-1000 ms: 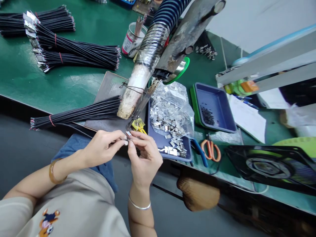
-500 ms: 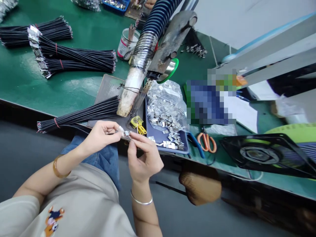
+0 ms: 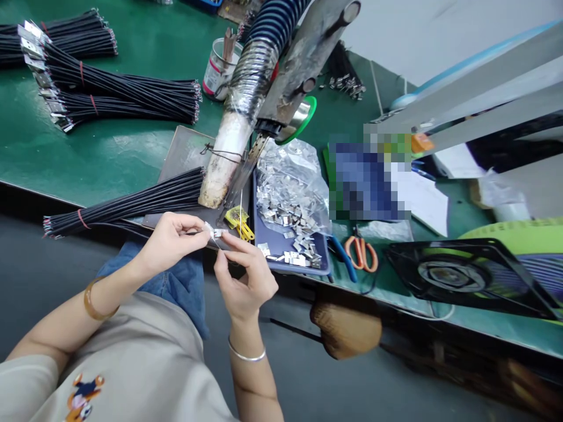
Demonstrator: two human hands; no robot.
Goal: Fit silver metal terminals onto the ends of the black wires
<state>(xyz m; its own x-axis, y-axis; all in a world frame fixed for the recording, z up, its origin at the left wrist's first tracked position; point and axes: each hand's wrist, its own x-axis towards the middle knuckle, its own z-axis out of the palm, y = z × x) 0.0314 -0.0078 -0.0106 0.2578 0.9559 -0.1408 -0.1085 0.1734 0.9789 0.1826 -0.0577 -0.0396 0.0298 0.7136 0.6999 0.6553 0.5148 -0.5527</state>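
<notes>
My left hand (image 3: 178,240) is closed in a pinch at the table's edge, with something white at its fingertips. A small silver metal connector (image 3: 217,233) sits just in front of those fingertips. My right hand (image 3: 248,272) reaches the connector with its index finger, while the thumb is close to that finger. Between them a thin strand shows, too fine to identify. Above my hands hangs the soldering iron (image 3: 253,158), beside the white-ended hose (image 3: 220,170). A bundle of black cables (image 3: 136,196) lies to the left, partly behind my left hand.
Loose metal connectors and a plastic bag fill a blue tray (image 3: 294,266) at right. Near it are a yellow tool (image 3: 240,223), blue-handled pliers (image 3: 343,258), orange scissors (image 3: 361,253) and a fan (image 3: 453,275). Tied cable bundles (image 3: 118,97) and a can (image 3: 219,70) stand farther back.
The camera view has shifted, so most things sit slightly farther left. My hands stay together at the connector, which shows a little more clearly between the fingertips.
</notes>
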